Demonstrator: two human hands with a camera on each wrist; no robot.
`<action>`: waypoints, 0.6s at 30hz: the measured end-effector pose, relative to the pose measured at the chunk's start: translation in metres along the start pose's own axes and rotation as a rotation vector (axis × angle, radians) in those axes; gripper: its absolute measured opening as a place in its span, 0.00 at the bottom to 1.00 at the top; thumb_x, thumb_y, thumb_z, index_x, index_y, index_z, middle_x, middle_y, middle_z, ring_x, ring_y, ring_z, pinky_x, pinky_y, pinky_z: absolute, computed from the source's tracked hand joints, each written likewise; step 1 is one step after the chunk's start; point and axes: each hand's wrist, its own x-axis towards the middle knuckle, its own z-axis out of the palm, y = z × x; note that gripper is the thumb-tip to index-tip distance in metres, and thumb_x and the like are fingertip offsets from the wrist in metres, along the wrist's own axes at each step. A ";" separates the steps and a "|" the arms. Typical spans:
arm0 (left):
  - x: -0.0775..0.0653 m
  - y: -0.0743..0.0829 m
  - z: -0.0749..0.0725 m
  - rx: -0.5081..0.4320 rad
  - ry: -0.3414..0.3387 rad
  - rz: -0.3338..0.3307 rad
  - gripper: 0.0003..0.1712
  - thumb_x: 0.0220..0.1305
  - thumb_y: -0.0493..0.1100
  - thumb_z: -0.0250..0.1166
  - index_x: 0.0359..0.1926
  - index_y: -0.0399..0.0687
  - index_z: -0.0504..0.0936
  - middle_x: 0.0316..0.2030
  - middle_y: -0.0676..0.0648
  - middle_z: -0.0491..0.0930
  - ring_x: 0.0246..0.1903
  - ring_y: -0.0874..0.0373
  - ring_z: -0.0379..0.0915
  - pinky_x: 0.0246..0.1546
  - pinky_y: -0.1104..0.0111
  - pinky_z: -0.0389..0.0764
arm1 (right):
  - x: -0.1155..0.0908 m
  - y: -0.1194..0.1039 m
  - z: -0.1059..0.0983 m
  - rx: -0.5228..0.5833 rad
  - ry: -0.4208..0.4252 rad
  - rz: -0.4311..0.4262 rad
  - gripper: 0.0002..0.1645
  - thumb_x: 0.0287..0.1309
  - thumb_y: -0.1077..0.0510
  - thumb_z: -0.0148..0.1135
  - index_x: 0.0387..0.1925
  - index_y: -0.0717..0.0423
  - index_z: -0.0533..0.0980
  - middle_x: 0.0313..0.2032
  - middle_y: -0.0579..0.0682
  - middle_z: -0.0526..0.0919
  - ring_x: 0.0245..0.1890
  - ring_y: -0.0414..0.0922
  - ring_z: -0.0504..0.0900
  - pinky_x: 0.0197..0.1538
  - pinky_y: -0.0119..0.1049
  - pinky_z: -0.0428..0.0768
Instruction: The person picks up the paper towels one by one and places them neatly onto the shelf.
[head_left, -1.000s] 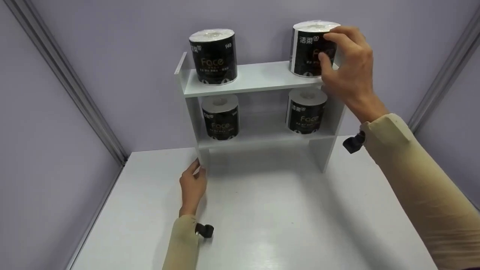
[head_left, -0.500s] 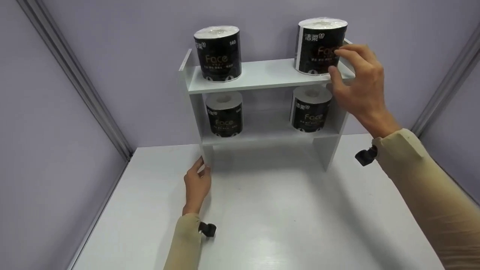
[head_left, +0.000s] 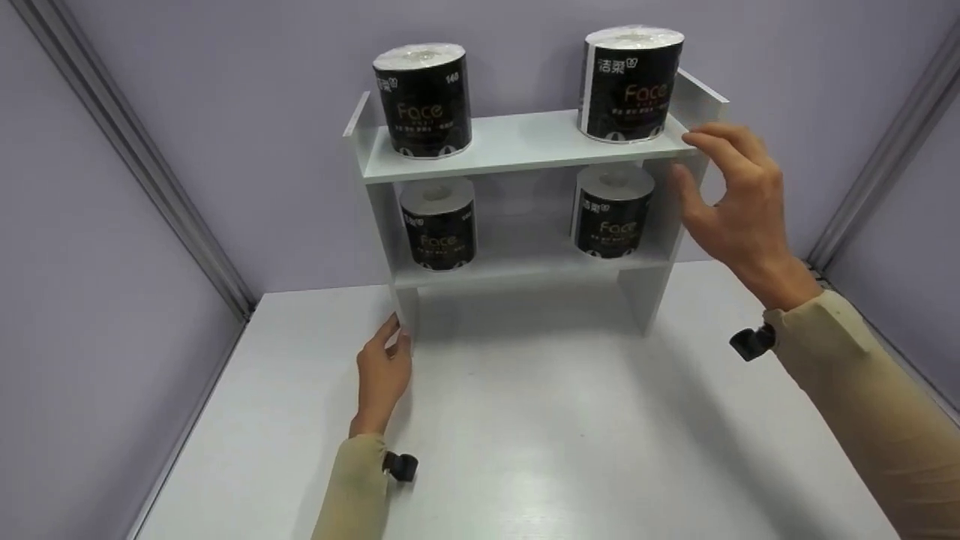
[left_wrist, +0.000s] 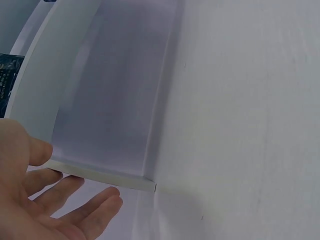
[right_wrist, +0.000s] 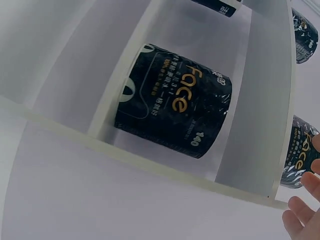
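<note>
A small white shelf unit (head_left: 525, 142) stands on the table. Its top board bears a black-wrapped toilet roll (head_left: 424, 112) at left and another toilet roll (head_left: 630, 94) at right. Two more, a left toilet roll (head_left: 442, 240) and a right toilet roll (head_left: 611, 225), stand upright on the board below. My left hand (head_left: 382, 371) holds the foot of the left side panel (left_wrist: 105, 177), thumb on one face and fingers on the other. My right hand (head_left: 739, 202) is beside the right side panel, its fingers loosely bent around nothing. Its fingertips (right_wrist: 295, 205) overlap the panel's front edge in the head view.
The white table (head_left: 525, 450) extends in front of the shelf unit. A pale wall (head_left: 315, 187) rises behind it, with grey metal corner posts (head_left: 150, 172) at both sides. A small black wrist camera (head_left: 752, 343) sits on each sleeve.
My right hand has come off the upper right toilet roll and moved down and to the right. That roll keeps its place on the top board; my left hand stays at the panel.
</note>
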 end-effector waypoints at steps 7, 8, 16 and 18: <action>-0.002 0.006 -0.012 0.085 -0.025 0.021 0.29 0.83 0.43 0.56 0.78 0.37 0.68 0.75 0.36 0.71 0.65 0.36 0.80 0.64 0.46 0.84 | -0.019 0.005 -0.006 -0.027 -0.039 0.046 0.19 0.67 0.60 0.70 0.58 0.59 0.86 0.57 0.56 0.86 0.60 0.57 0.83 0.64 0.49 0.79; -0.002 0.007 -0.013 0.100 -0.025 0.036 0.29 0.83 0.42 0.56 0.78 0.36 0.69 0.74 0.35 0.72 0.64 0.35 0.80 0.63 0.46 0.84 | -0.021 0.006 -0.007 -0.034 -0.050 0.047 0.19 0.68 0.60 0.70 0.58 0.59 0.85 0.57 0.57 0.86 0.60 0.58 0.83 0.63 0.51 0.80; 0.005 0.018 -0.026 0.219 -0.034 0.145 0.27 0.82 0.43 0.59 0.75 0.36 0.73 0.72 0.32 0.74 0.64 0.32 0.79 0.66 0.44 0.81 | -0.031 0.016 -0.014 -0.072 -0.117 0.044 0.21 0.70 0.58 0.69 0.61 0.59 0.84 0.59 0.59 0.85 0.61 0.60 0.83 0.62 0.60 0.80; 0.007 0.023 -0.031 0.245 -0.042 0.174 0.27 0.82 0.43 0.59 0.75 0.36 0.73 0.72 0.33 0.74 0.67 0.33 0.77 0.69 0.44 0.79 | -0.034 0.017 -0.015 -0.071 -0.122 0.039 0.21 0.70 0.59 0.68 0.61 0.59 0.84 0.59 0.59 0.85 0.61 0.60 0.82 0.60 0.61 0.80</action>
